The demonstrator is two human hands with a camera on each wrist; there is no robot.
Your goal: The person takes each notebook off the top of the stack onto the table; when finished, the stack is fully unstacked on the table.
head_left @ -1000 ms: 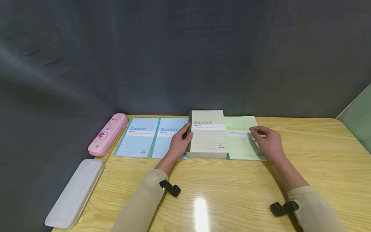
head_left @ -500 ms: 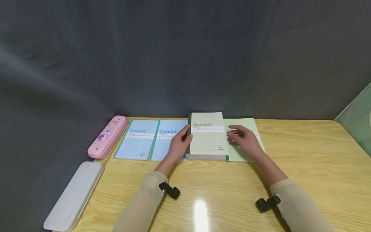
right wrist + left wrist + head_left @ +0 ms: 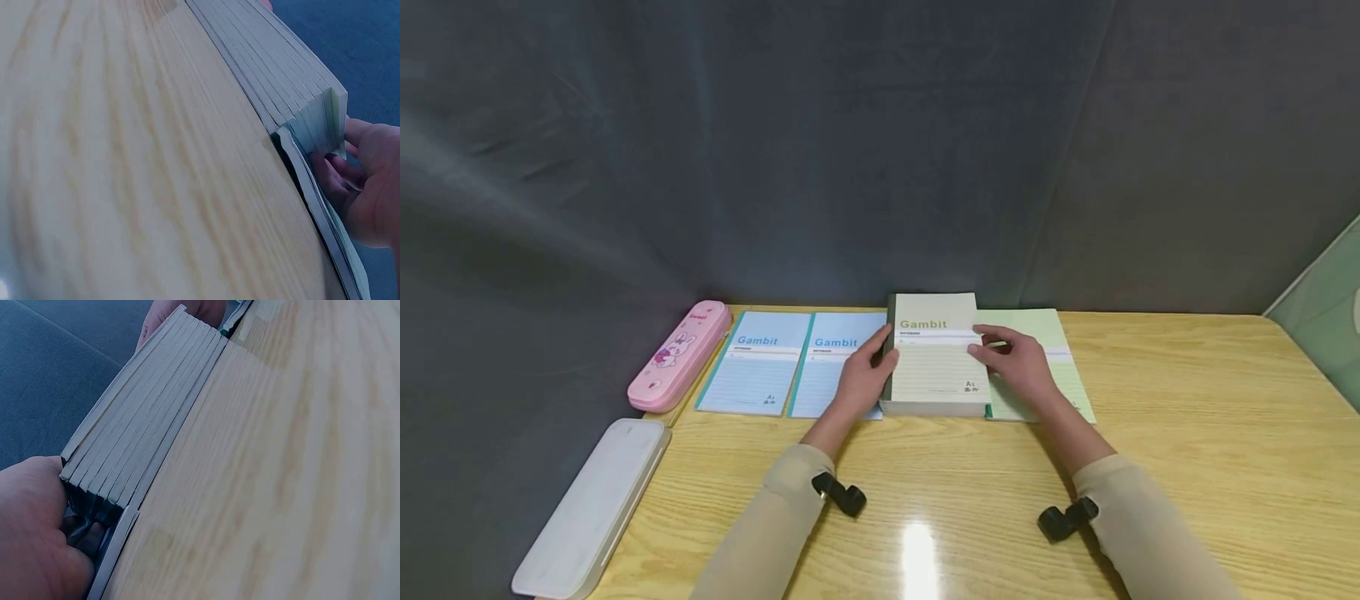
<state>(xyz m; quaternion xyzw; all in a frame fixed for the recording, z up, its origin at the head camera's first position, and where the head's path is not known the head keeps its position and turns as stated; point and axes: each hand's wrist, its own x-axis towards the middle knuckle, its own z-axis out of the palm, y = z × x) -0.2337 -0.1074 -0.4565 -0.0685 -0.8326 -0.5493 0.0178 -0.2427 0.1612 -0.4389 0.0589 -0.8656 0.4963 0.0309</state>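
Observation:
A thick stack of notebooks point(image 3: 936, 367) with a beige Gambit cover and dark spines lies between both hands. My left hand point(image 3: 859, 379) holds its spine side, thumb at the cover edge. In the left wrist view, the left hand's fingers bend against the spines. My right hand point(image 3: 1018, 360) grips the stack's right edge, its thumb and forefinger at the top cover. In the right wrist view, other fingers point(image 3: 334, 172) curl in below the top notebook's edge. Under the right hand lies a green notebook point(image 3: 1056, 329), partly covered.
To the left lie two blue notebooks point(image 3: 756, 375), the nearer one partly hidden by the left hand. A pink rabbit pencil case point(image 3: 681, 354) and a white case point(image 3: 593, 504) line the left table edge. A dark curtain point(image 3: 880, 150) stands behind the table point(image 3: 1000, 517).
My right hand has moved left from the green notebook's right edge to the stack's right edge. The left hand and the stack have stayed in place.

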